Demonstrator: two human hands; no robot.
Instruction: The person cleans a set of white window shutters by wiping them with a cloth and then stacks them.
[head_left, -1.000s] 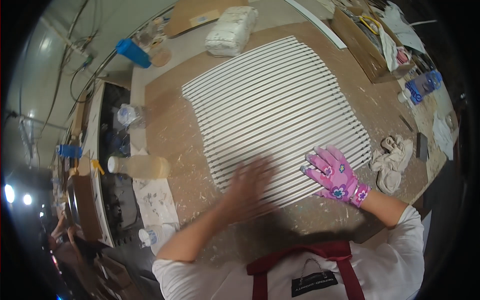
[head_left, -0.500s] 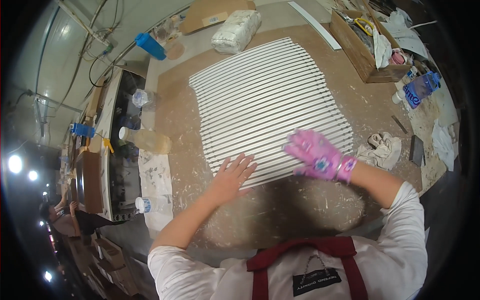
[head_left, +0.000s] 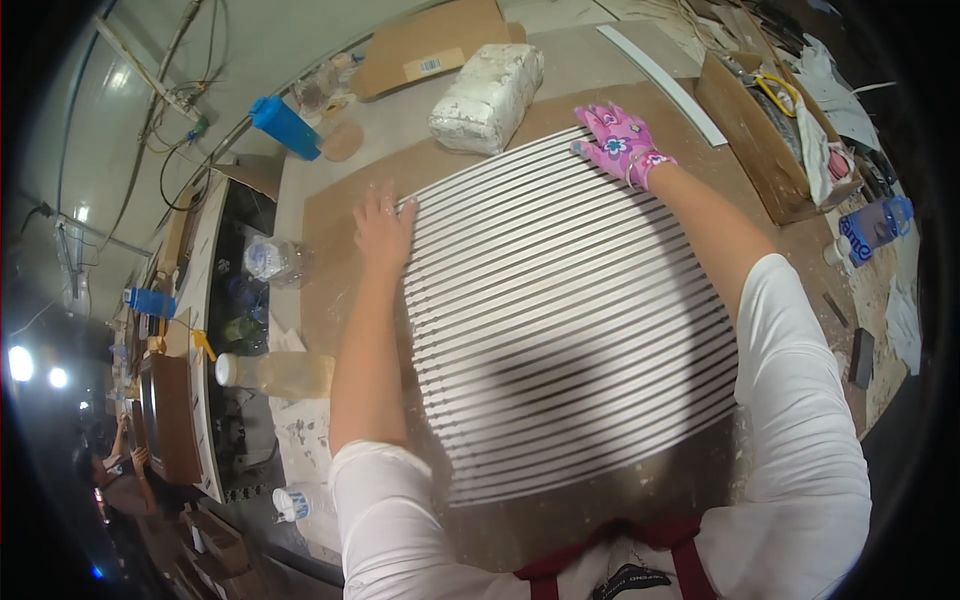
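A wide panel of thin white slats [head_left: 560, 320], laid side by side with dark gaps between them, lies flat on the brown work table. My bare left hand [head_left: 384, 228] rests at its far left corner, fingers spread and thumb by the slat ends. At the far right corner is my right hand [head_left: 618, 147], in a pink flowered glove, its fingers apart over the edge of the farthest slats. Neither hand grips anything. Just beyond the far edge, between the hands, sits a white plaster-smeared block [head_left: 487, 98].
A wooden box [head_left: 765, 140] of tools stands far right, beside a long white strip [head_left: 665, 82] and a blue-labelled bottle [head_left: 872, 230]. Left are a blue bottle [head_left: 285, 127], a jug of yellowish liquid [head_left: 280, 373] and a clear bottle [head_left: 272, 259]. Another person [head_left: 125, 475] is in the left background.
Both hands have moved from the panel's near edge to its far corners, arms now stretched along its sides. The panel appears lower in the view. My right sleeve now covers the crumpled cloth.
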